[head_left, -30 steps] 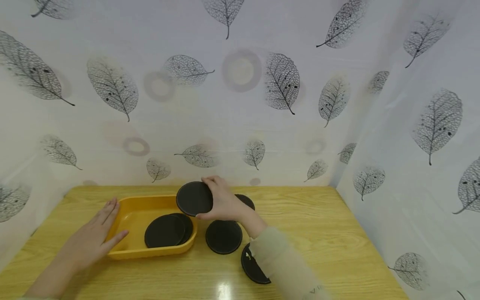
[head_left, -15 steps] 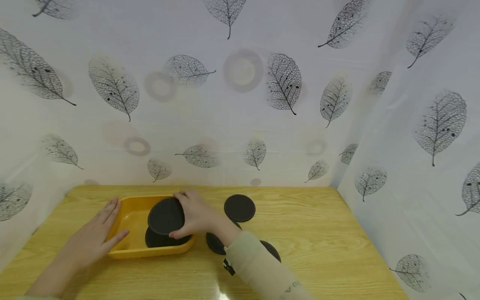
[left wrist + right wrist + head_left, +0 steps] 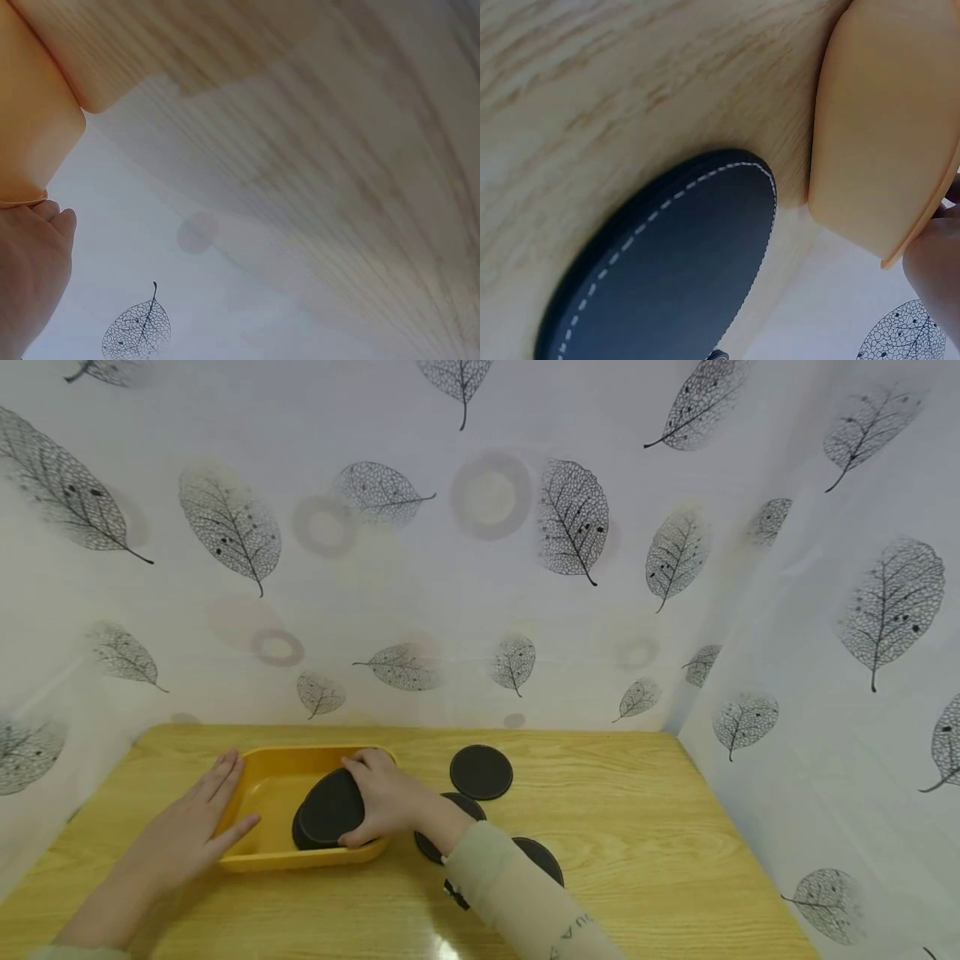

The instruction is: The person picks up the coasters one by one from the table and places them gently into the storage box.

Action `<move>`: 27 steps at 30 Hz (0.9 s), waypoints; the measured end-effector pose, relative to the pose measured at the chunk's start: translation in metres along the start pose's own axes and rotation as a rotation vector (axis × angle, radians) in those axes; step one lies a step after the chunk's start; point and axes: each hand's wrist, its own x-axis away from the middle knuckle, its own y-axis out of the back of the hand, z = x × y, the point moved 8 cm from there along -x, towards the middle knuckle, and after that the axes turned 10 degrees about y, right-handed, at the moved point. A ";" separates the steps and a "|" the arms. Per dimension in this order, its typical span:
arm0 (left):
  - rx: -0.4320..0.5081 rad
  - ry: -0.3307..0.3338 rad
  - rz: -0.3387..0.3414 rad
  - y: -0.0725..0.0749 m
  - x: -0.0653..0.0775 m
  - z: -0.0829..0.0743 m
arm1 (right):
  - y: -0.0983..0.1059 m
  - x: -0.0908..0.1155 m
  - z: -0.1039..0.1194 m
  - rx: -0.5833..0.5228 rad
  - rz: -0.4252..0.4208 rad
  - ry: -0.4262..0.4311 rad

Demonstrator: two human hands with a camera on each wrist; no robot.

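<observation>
Yellow tray [image 3: 277, 860]: my left hand [image 3: 180, 839] lies straight-fingered against its rim, likely steadying it. My right hand [image 3: 390, 806] grips a black disc [image 3: 332, 806] by the edge, presumably freeing its underside.

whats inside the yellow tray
In the yellow tray, the right hand holds a black disc. The edge of a lower disc shows beneath it; the rest of that one, and whether more lie under it, is covered.

The tray [image 3: 300, 861] looks like smooth plastic, the stitched disc [image 3: 682, 255] matt (leather-like), the table [image 3: 645, 835] glossy woodgrain
</observation>
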 end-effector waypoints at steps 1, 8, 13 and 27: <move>0.000 0.000 0.002 0.000 0.000 0.000 | 0.000 0.000 0.000 0.002 0.002 0.003; 0.007 -0.002 0.000 0.002 0.001 -0.001 | -0.002 -0.002 0.002 0.031 0.017 0.030; 0.004 0.001 0.010 0.002 0.001 -0.001 | -0.004 -0.004 0.002 0.127 0.034 0.035; 0.010 0.001 0.004 0.006 0.001 -0.004 | -0.002 0.001 0.002 0.038 0.020 0.022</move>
